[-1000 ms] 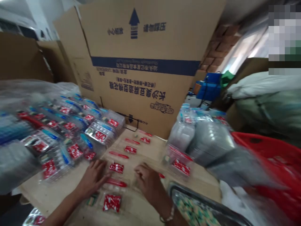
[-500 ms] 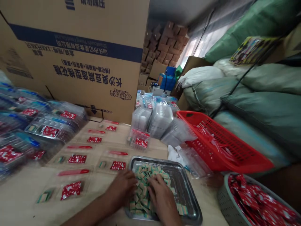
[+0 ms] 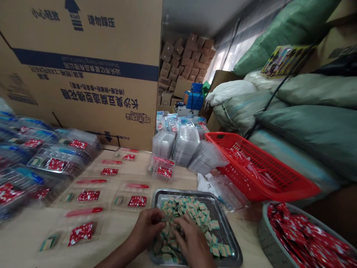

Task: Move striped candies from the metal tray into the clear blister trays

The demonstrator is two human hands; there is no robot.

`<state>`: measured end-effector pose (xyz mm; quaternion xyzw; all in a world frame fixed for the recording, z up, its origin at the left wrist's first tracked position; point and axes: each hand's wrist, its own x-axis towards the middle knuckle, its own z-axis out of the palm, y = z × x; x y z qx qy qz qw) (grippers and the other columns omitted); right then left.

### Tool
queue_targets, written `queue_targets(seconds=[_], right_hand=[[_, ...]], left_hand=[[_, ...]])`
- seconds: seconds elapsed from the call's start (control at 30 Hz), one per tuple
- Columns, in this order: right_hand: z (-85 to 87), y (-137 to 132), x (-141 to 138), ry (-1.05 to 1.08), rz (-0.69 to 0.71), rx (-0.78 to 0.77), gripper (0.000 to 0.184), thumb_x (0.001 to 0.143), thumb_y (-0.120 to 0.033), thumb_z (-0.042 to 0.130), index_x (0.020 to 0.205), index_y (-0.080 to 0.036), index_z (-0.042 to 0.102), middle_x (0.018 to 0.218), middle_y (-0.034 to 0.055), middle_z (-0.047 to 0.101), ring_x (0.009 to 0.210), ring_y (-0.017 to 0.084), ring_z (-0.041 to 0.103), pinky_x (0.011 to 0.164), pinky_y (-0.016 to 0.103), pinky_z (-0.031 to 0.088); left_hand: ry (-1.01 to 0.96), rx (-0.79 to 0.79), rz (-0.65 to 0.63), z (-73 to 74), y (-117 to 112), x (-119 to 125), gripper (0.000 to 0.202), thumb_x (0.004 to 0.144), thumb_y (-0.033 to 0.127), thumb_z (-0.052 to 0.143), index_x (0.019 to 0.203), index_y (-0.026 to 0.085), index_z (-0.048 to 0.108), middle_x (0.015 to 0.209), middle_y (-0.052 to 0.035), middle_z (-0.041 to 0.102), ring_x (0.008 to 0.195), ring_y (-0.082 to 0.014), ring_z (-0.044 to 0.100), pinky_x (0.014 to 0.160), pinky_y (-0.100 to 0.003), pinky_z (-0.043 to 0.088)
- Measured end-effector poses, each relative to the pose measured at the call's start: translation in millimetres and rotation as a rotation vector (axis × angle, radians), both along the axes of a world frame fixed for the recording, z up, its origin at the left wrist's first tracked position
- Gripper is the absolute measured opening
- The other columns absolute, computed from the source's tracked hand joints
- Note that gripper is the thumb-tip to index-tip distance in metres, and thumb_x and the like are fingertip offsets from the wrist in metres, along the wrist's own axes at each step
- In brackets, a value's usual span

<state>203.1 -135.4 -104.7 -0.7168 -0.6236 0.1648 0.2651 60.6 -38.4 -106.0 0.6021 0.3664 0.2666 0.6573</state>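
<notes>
Left hand (image 3: 146, 229) and right hand (image 3: 192, 242) curl into a pile of small green-and-cream pieces (image 3: 189, 212) on a steel tray (image 3: 227, 232) — each grip bunched, any pinch hidden. The pieces look light and stiff, likely easiest taken by fingertip.

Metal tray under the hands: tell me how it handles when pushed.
The shallow metal tray probably slides fairly easily on the smooth table. Its low rim looks unlikely to hold back the loose green-and-cream pieces, so they may shift or spill.
</notes>
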Motion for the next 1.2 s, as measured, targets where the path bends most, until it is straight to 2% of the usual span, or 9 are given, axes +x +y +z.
queue_targets(seconds=[0.17,0.27,0.37,0.53,0.7,0.83,0.97,1.07,1.2], right_hand=[[-11.1,0.4,-3.1,0.032,-0.045,0.033,0.018,0.072,-0.006,0.049,0.075,-0.022,0.056,0.088,0.0027,0.058,0.08,0.019,0.058,0.07,0.026,0.041],[-9.3,0.3,1.0,0.341,-0.041,0.045,0.01,0.08,-0.019,0.049,0.072,-0.02,0.054,0.07,0.0001,0.055,0.07,0.017,0.055,0.062,0.024,0.039],[-4.3,3.2,0.8,0.603,-0.038,0.019,0.018,0.083,-0.032,0.048,0.075,-0.018,0.057,0.066,-0.0004,0.055,0.064,0.016,0.053,0.058,0.023,0.039],[5.2,7.3,-3.1,0.519,-0.107,0.023,0.027,0.075,-0.026,0.056,0.1,-0.019,0.061,0.07,-0.0019,0.057,0.065,0.016,0.054,0.061,0.023,0.04],[18.6,5.7,0.8,0.41,0.092,-0.06,0.018,0.08,-0.021,0.048,0.084,-0.02,0.066,0.077,0.0023,0.064,0.075,0.018,0.059,0.067,0.026,0.04],[17.8,3.1,1.3,0.311,0.132,0.039,0.019,0.085,-0.02,0.043,0.088,-0.021,0.062,0.088,0.0039,0.061,0.083,0.018,0.057,0.073,0.026,0.04],[9.7,4.8,-5.7,0.334,0.044,0.084,0.014,0.086,-0.024,0.044,0.079,-0.02,0.056,0.079,0.0015,0.057,0.076,0.016,0.054,0.068,0.025,0.039],[6.4,7.2,-11.5,0.583,0.004,0.037,0.018,0.086,-0.035,0.048,0.079,-0.02,0.055,0.071,-0.0004,0.054,0.068,0.015,0.052,0.062,0.024,0.039],[3.8,1.1,-10.8,1.127,0.061,0.012,0.032,0.077,-0.051,0.061,0.08,-0.02,0.055,0.062,-0.004,0.049,0.054,0.012,0.047,0.053,0.022,0.038]], left_hand=[[-0.073,-0.2,0.007,3.0,0.1,-4.6,0.023,0.049,0.032,0.072,0.058,0.014,0.061,0.049,0.0035,0.055,0.047,-0.0096,0.046,0.05,-0.022,0.036],[-0.073,-0.251,0.062,2.9,-2.7,-1.9,0.025,0.047,0.033,0.074,0.058,0.014,0.062,0.048,0.0031,0.057,0.044,-0.0091,0.047,0.048,-0.021,0.036],[-0.098,-0.271,0.049,1.5,-7.1,3.9,0.027,0.047,0.036,0.074,0.056,0.015,0.061,0.046,0.0035,0.055,0.042,-0.0092,0.046,0.048,-0.022,0.035],[-0.103,-0.216,-0.051,4.2,-13.5,6.0,0.026,0.052,0.037,0.074,0.057,0.015,0.062,0.049,0.0034,0.054,0.046,-0.0092,0.044,0.051,-0.023,0.034],[-0.095,-0.159,-0.16,8.3,-11.1,-0.2,0.021,0.058,0.035,0.069,0.056,0.015,0.065,0.05,0.0035,0.053,0.051,-0.0096,0.042,0.052,-0.021,0.034],[-0.103,-0.173,-0.129,2.5,-8.6,-3.1,0.018,0.058,0.033,0.067,0.06,0.015,0.068,0.051,0.003,0.056,0.05,-0.0103,0.045,0.053,-0.022,0.037],[-0.019,-0.001,0.013,-2.0,-11.8,-3.7,0.018,0.061,0.031,0.064,0.065,0.016,0.072,0.062,-0.0023,0.066,0.062,-0.017,0.057,0.061,-0.025,0.043],[-0.009,0.089,0.114,0.7,-14.7,-3.0,0.02,0.063,0.032,0.061,0.069,0.017,0.073,0.069,-0.005,0.069,0.068,-0.0211,0.061,0.065,-0.028,0.046],[0.009,0.178,0.21,7.3,-10.2,-5.3,0.02,0.065,0.034,0.06,0.069,0.018,0.071,0.067,-0.0044,0.068,0.066,-0.0205,0.06,0.063,-0.028,0.047]])
